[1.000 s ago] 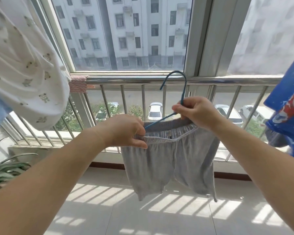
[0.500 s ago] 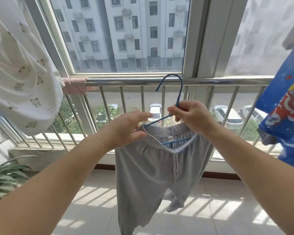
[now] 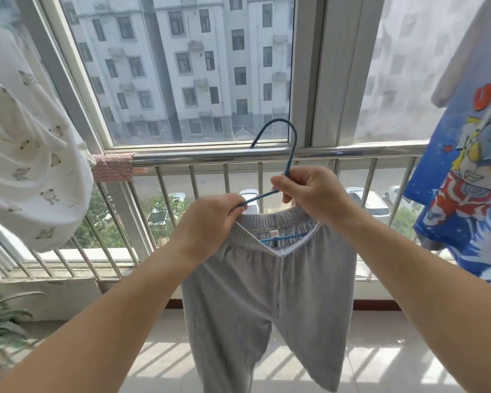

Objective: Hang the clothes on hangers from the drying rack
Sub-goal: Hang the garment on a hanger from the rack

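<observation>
The grey trousers [image 3: 267,293] hang below both hands, waistband threaded on a blue wire hanger [image 3: 288,154]. The left hand [image 3: 207,225] pinches the waistband and hanger arm; the right hand [image 3: 312,194] grips the hanger's neck just above.

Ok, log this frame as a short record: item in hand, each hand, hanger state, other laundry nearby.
item: grey trousers, waistband on the blue hanger, legs hanging free
left hand: grips waistband and the hanger's left arm
right hand: pinches the hanger at the base of its hook
hanger state: hook up, not on any rail
nearby: white garment at left, blue printed shirt at right
</observation>
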A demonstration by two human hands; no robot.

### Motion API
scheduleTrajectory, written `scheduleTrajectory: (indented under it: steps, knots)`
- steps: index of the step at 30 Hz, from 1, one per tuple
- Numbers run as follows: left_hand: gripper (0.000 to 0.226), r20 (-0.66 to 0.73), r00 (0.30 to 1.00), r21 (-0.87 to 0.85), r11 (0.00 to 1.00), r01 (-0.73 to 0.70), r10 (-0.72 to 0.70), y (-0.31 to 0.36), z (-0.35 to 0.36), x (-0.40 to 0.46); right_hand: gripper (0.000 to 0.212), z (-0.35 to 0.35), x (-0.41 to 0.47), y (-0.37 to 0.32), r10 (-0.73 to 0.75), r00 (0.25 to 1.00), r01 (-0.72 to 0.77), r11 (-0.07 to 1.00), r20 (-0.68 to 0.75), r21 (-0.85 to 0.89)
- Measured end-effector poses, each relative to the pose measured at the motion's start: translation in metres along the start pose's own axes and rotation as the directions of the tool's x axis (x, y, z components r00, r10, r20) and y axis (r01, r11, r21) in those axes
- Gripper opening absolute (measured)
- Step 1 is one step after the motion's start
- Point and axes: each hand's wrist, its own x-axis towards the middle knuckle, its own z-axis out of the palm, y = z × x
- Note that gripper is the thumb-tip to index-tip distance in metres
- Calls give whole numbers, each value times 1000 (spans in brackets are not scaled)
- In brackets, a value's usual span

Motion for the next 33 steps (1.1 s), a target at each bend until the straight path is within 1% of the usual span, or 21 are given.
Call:
scheduleTrajectory:
  steps: [2,4,9,12,15,18,20,22,26,29,33]
  knots:
    - [16,-45,998,1,999,-38,38,4,-2,6,26,-8,2,-4,-7,999,7,1000,-34,-17]
    - [15,-79,995,-9,998,-60,59,8,-6,13,23,-16,3,-8,-3,998,2,1000,-56,-16]
    - [13,-186,975,-32,991,-130,122,20,-11,40,20,-39,8,-17,8,994,-2,999,-111,48]
    - [21,-271,949,-24,984,-176,163,30,-17,59,12,-54,15,-25,-16,988,23,999,-152,49]
    - [26,-337,899,60,959,-277,281,42,-27,82,8,-72,24,-39,-70,972,74,997,-224,10]
    - [18,-419,836,156,935,-317,354,55,-40,105,8,-92,35,-56,-166,919,144,986,-357,-88]
    - [15,-476,789,201,921,-333,389,63,-47,121,9,-103,44,-67,-211,877,163,976,-432,-144]
    - [15,-500,760,234,910,-343,415,73,-55,139,13,-116,53,-76,-247,833,174,966,-495,-189]
    - [22,-489,741,310,886,-344,459,93,-67,170,17,-143,66,-91,-315,751,186,944,-580,-272]
    - [26,-490,727,354,872,-337,480,111,-70,190,11,-167,76,-101,-345,690,198,936,-636,-292]
    - [39,-468,746,371,872,-319,473,131,-75,214,6,-191,89,-115,-385,630,212,921,-675,-328]
